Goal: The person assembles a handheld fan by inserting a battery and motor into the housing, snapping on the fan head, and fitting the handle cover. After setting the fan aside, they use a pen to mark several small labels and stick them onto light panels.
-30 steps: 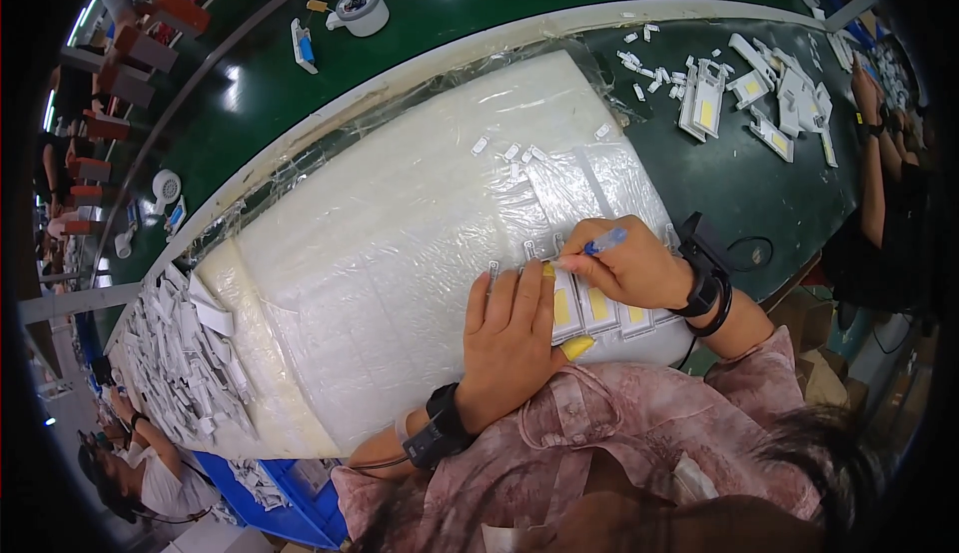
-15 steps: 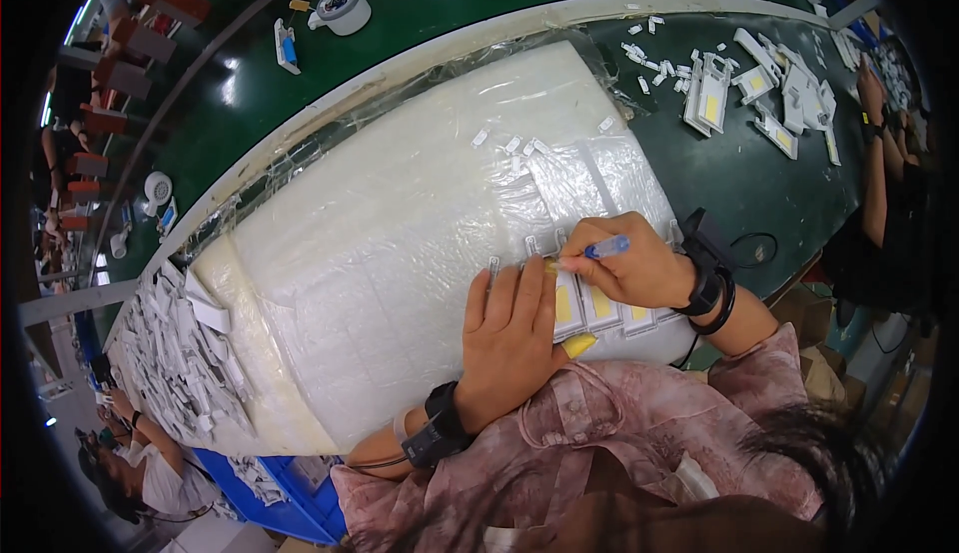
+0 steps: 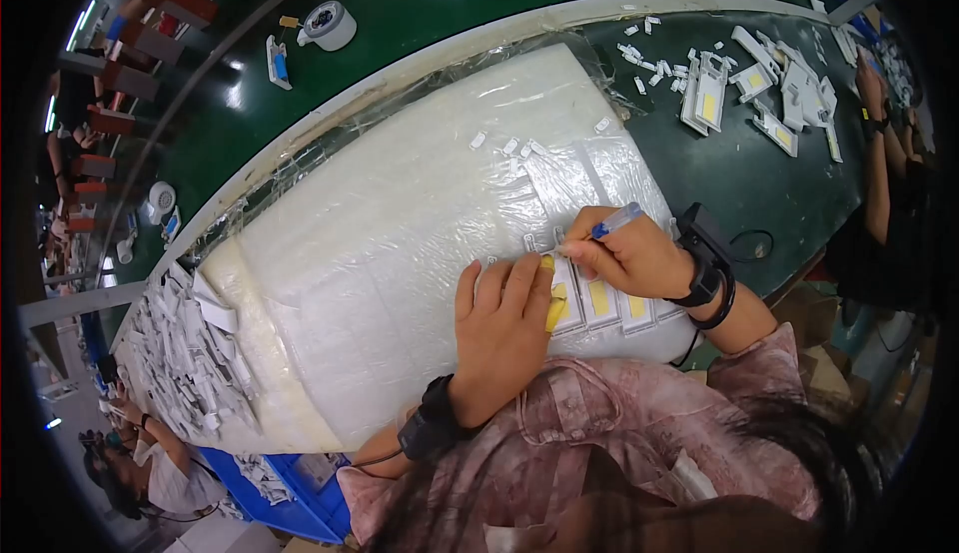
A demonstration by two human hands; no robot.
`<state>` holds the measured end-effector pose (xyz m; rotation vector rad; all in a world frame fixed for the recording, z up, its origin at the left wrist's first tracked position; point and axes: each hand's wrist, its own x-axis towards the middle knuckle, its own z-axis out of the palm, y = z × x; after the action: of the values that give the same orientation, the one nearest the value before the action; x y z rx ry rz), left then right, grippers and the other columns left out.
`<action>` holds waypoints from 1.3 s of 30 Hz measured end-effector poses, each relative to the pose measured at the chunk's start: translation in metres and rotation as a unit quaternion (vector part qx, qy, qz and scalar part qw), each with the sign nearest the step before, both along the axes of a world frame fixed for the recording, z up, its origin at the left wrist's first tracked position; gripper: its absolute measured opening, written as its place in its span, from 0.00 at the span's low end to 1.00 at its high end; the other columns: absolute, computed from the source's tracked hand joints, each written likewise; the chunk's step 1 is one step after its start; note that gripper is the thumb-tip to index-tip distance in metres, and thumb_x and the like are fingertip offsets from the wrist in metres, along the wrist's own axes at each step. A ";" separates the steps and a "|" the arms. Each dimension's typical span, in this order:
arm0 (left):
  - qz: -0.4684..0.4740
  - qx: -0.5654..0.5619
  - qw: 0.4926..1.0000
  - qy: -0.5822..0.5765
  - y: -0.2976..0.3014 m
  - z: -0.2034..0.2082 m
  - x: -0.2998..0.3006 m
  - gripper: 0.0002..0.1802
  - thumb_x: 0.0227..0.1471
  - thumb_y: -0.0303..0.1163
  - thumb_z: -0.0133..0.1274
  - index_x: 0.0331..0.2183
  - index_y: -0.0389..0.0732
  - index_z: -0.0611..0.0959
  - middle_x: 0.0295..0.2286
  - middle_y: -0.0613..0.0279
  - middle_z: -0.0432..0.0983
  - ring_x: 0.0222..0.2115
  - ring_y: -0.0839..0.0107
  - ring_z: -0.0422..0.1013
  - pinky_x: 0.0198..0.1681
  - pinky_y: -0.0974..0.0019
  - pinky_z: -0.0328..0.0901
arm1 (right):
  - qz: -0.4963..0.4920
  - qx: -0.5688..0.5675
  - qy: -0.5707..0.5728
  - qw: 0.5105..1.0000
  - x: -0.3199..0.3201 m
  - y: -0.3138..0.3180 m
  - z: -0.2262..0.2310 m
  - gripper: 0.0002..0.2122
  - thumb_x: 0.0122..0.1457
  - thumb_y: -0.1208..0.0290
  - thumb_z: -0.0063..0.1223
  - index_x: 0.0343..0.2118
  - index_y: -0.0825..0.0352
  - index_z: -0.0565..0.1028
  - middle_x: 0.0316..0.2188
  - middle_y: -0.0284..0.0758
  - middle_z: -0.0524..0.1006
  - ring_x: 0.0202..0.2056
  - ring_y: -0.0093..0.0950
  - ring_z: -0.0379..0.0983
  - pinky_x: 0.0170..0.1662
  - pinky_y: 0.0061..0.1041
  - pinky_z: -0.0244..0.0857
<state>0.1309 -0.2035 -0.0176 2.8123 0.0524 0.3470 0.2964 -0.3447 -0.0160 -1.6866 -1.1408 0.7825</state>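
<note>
My left hand lies with its fingers stretched out on the padded mat, beside the leftmost piece in a row of flat white plastic parts with yellow rectangles. Yellow coverings show on its index fingertip and thumb. My right hand is closed around a pen-like tool with a clear, blue-tinted barrel. Its fingers are over the upper edge of the row, close to my left index finger. The tool's working tip is hidden by the fingers. Small white clips lie on the mat just beyond the row.
The plastic-wrapped white mat covers most of the bench. Many white parts are heaped at its left end, above a blue bin. More white parts lie right. Beyond the ledge stands a round white housing. Other people work at both sides.
My left thumb has swung upward against the leftmost part, and the left hand has shifted slightly left. My right hand tilts the pen-like tool further upward.
</note>
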 end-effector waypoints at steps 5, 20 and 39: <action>-0.011 0.037 0.999 0.014 -0.002 0.019 0.018 0.15 0.43 0.30 0.54 0.37 0.40 0.80 0.39 0.63 0.71 0.39 0.65 0.68 0.56 0.51 0.57 | -0.007 0.050 -0.063 0.997 0.002 -0.003 -0.004 0.05 0.64 0.75 0.48 0.33 0.70 0.73 0.26 0.34 0.72 0.20 0.23 0.70 0.26 0.23 0.63; -0.010 -0.059 0.997 -0.057 -0.001 -0.007 0.026 0.15 0.38 0.26 0.55 0.34 0.38 0.80 0.32 0.59 0.70 0.35 0.58 0.70 0.50 0.51 0.65 | -0.015 0.035 -0.059 0.998 0.004 -0.003 -0.006 0.05 0.62 0.74 0.51 0.31 0.70 0.73 0.24 0.36 0.73 0.19 0.27 0.72 0.25 0.24 0.65; 0.002 0.050 0.999 -0.010 -0.010 -0.002 0.007 0.19 0.43 0.35 0.59 0.39 0.40 0.81 0.43 0.62 0.71 0.45 0.62 0.68 0.55 0.47 0.58 | -0.010 0.043 -0.128 0.991 0.001 0.001 -0.008 0.05 0.59 0.73 0.55 0.29 0.68 0.75 0.26 0.36 0.76 0.21 0.32 0.73 0.26 0.27 0.66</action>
<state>0.1375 -0.2134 -0.0196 2.9066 0.0372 0.3881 0.2974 -0.3433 -0.0235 -1.7584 -1.3102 0.5058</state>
